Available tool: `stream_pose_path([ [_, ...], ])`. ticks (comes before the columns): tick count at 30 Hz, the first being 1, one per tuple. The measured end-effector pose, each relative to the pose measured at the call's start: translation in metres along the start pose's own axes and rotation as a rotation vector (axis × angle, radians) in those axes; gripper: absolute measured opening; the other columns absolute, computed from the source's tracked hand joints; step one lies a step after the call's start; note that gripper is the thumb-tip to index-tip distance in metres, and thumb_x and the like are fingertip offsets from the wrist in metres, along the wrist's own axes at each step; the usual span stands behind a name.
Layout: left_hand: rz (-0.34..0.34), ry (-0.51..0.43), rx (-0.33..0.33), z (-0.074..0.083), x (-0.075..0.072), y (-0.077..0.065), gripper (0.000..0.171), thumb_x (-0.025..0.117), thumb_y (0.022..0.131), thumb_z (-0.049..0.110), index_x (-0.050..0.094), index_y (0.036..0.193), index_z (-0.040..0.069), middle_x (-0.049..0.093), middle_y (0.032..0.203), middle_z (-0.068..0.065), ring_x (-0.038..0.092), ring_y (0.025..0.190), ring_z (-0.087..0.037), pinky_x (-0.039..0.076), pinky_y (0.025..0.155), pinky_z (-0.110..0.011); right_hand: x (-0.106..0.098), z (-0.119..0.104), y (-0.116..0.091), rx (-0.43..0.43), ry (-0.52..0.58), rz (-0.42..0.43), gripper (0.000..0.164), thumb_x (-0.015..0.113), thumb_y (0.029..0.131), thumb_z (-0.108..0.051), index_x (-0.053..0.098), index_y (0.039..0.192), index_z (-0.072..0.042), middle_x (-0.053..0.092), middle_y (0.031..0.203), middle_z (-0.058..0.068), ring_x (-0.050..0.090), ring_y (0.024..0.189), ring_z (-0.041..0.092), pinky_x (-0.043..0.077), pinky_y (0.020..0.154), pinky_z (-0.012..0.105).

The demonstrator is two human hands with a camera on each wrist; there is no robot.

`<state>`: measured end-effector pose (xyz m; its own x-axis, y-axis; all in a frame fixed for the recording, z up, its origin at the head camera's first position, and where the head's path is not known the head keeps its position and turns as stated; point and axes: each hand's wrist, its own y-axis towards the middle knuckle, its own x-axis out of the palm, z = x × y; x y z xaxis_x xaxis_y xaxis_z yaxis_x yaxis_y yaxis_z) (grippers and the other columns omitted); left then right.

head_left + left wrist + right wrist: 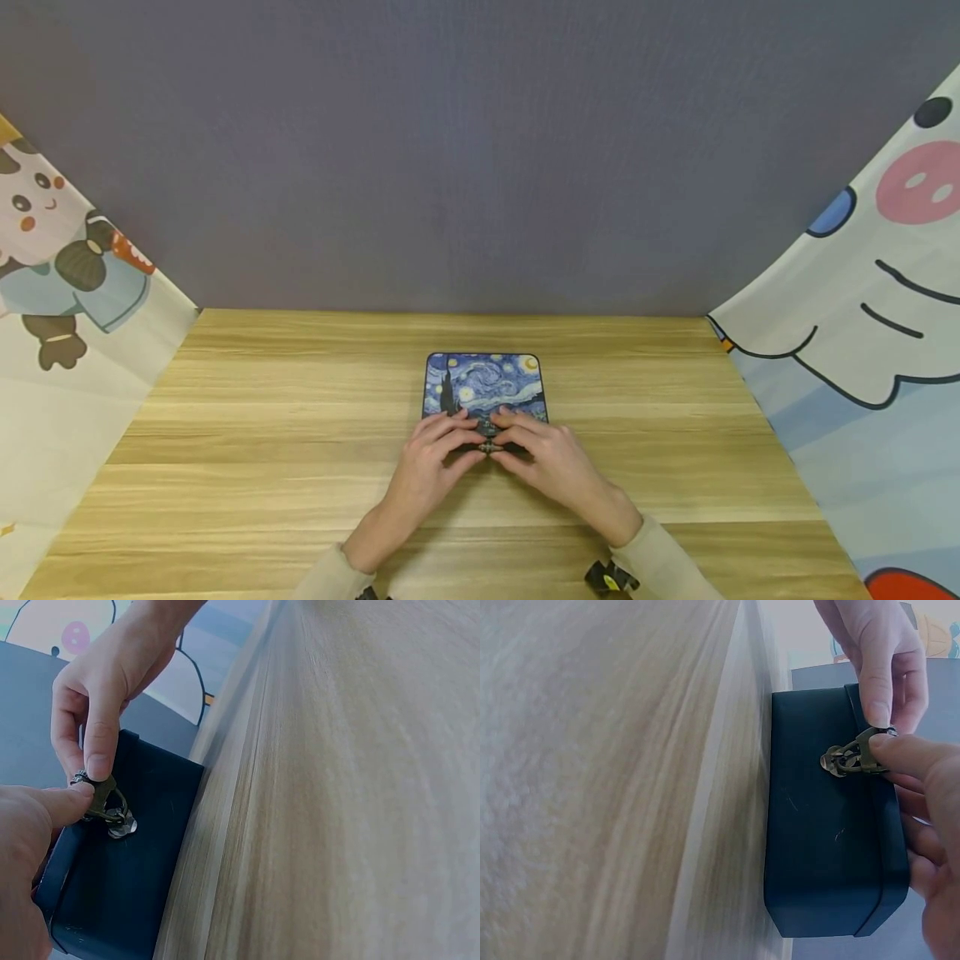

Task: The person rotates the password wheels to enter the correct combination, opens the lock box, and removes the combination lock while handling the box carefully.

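Observation:
A dark metal box [817,847] stands on the table, its lid [487,379] printed with a swirling blue night sky and yellow stars. On the box's front side is a brass-coloured latch [103,796] whose loop reaches to a small catch plate [122,825] below. My left hand [427,458] pinches the latch from the left, with its thumb on the front of it. From the other side my right hand [555,467] pinches the same latch, both thumb tips close together. Fingers of both hands lie over the lid's front edge. The lid is down on the box.
The wooden table [262,467] extends around the box on all sides. Behind it rises a grey panel [465,167]. Cartoon-printed cloths hang at the left [75,292] and right [847,333]. A black strap [611,577] sits by the right sleeve.

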<state>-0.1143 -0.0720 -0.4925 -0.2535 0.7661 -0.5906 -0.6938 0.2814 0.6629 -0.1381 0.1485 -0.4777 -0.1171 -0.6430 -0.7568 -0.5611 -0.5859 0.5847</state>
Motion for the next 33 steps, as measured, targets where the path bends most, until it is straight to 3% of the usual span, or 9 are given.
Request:
stream_pose_path([
  [33, 0.002, 0.003, -0.005, 0.0009, 0.0005, 0.0005, 0.024, 0.093, 0.071, 0.016, 0.079, 0.091, 0.014, 0.078, 0.108, -0.004, 0.072, 0.113, -0.025, 0.054, 0.102, -0.05, -0.0014, -0.0017, 0.0007, 0.019, -0.004, -0.008, 0.021, 0.09, 0.079, -0.018, 0.077, 0.094, -0.011, 0.076, 0.118, 0.009, 0.073, 0.112, 0.026, 0.062, 0.076, 0.025],
])
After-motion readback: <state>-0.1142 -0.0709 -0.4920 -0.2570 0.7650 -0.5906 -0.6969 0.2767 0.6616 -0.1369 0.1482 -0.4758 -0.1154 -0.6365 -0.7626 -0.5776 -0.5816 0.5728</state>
